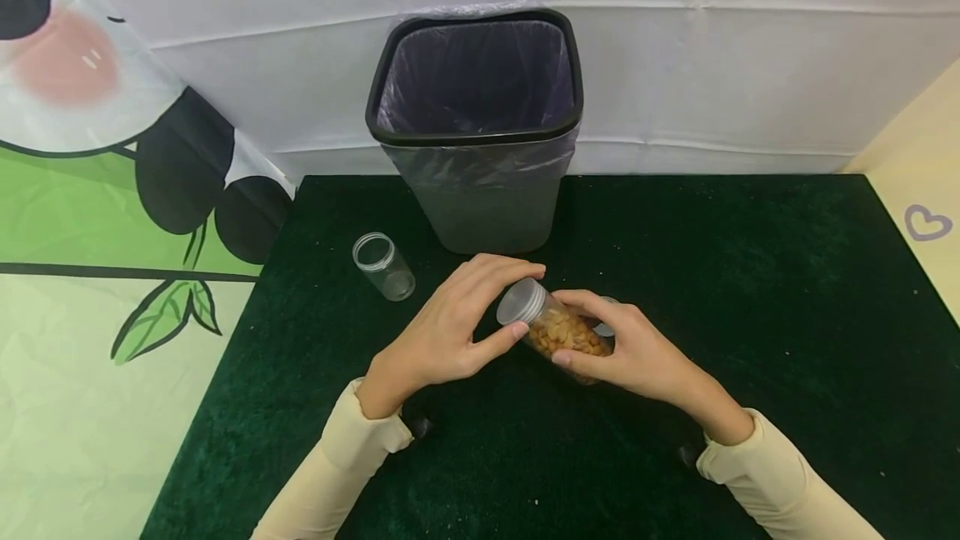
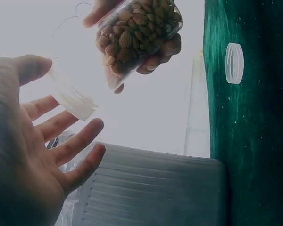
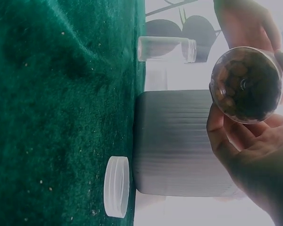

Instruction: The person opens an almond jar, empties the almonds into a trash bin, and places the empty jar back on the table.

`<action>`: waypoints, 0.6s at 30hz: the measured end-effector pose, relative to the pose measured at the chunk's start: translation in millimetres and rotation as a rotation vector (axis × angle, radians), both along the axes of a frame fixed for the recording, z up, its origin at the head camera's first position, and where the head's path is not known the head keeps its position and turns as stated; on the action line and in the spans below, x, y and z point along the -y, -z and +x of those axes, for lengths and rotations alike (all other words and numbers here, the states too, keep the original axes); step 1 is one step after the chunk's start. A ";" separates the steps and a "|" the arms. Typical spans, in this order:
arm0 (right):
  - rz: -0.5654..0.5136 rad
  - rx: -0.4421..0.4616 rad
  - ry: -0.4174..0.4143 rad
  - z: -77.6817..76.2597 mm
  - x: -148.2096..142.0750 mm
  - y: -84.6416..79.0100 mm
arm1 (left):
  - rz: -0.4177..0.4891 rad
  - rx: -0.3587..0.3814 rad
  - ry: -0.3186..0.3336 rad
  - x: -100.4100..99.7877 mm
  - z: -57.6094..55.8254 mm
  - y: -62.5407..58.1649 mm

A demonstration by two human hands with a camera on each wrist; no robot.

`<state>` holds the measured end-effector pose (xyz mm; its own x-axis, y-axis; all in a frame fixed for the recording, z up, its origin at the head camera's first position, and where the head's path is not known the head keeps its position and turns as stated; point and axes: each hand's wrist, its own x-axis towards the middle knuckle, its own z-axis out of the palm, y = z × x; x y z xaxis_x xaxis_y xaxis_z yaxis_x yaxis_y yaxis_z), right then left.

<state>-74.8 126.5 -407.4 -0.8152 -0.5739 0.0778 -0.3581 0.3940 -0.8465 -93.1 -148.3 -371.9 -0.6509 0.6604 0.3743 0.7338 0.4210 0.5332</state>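
Note:
My right hand [image 1: 630, 348] grips a clear plastic jar of almonds [image 1: 564, 336], fingers on the far side and thumb on the near side. The jar tilts, its pale screw lid [image 1: 522, 301] pointing up and left; in the right wrist view its round base [image 3: 246, 84] faces the camera. My left hand [image 1: 450, 323] is spread around the lid, thumb at its near edge and fingers loosely extended past the far side. Through the jar wall the almonds [image 2: 137, 35] show clearly in the left wrist view.
An open empty jar [image 1: 384, 267] stands to the left on the green cloth [image 1: 750, 290]. Another white lid [image 3: 116, 187] lies behind my right hand. At the back is a grey bin [image 1: 491, 207] with a plastic liner, against a white backdrop [image 1: 720, 82].

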 end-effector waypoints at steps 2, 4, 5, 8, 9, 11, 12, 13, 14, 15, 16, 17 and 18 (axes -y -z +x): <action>0.003 -0.003 -0.003 0.6 0.6 0.2 | -0.001 0.000 -0.006 -0.2 0.3 0.0; 0.004 -0.007 -0.005 1.1 0.9 0.4 | 0.004 -0.006 -0.010 -0.6 0.6 0.0; 0.004 -0.007 -0.005 1.3 1.0 0.5 | 0.011 -0.010 -0.009 -0.8 0.8 0.0; 0.011 -0.010 -0.011 1.7 1.3 0.3 | 0.037 -0.016 0.003 -1.7 1.6 -0.4; 0.016 -0.009 -0.014 1.7 1.5 0.1 | 0.044 -0.014 0.009 -2.1 1.9 -0.7; 0.025 -0.005 -0.018 1.5 2.1 -0.1 | 0.051 -0.007 0.020 -2.6 2.4 -1.2; 0.028 -0.005 -0.022 1.4 2.3 -0.1 | 0.049 -0.003 0.026 -2.7 2.5 -1.4; 0.032 -0.005 -0.021 1.3 2.6 -0.4 | 0.047 0.000 0.032 -2.6 2.7 -1.8; 0.035 -0.005 -0.020 1.0 2.7 -0.8 | 0.044 0.002 0.038 -2.3 2.8 -2.1; 0.037 -0.008 -0.018 0.9 2.6 -1.2 | 0.040 0.005 0.044 -1.9 2.8 -2.5; 0.041 -0.011 -0.013 0.6 2.3 -1.4 | 0.037 0.005 0.050 -1.3 2.7 -2.9; 0.044 -0.014 -0.008 0.4 2.0 -1.9 | 0.032 0.004 0.056 -0.7 2.7 -3.3; 0.046 -0.016 -0.003 0.2 1.5 -2.3 | 0.028 0.002 0.061 -0.1 2.6 -3.8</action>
<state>-74.6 125.0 -405.2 -0.8124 -0.5796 0.0644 -0.3729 0.4315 -0.8214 -90.5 -148.2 -368.1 -0.6108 0.6878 0.3922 0.7564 0.3605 0.5458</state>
